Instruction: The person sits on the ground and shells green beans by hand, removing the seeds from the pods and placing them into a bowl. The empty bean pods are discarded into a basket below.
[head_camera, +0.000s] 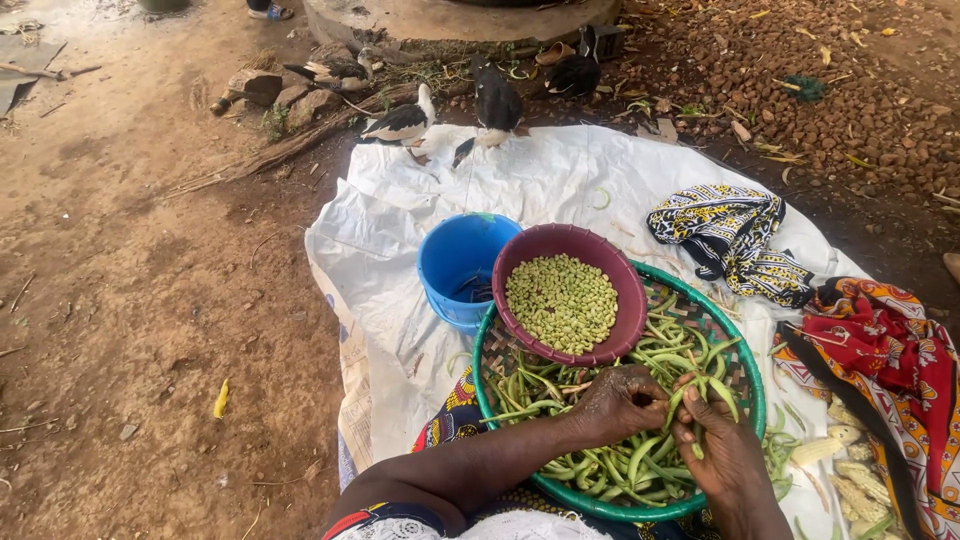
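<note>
three ducks (400, 122) beyond blue bucket (455, 255)

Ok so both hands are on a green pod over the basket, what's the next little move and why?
Probably split the pod pinched between the left hand and right hand, then tip its beans into the maroon bowl, which already holds shelled beans and rests on the green basket rim.

We count one green basket (752, 400) of pods on the white sheet (390, 250), one maroon bowl (620, 330) of beans, one blue bucket (450, 262), two patterned cloths, four ducks beyond the sheet's far edge, and several corn cobs (850, 478).
</note>
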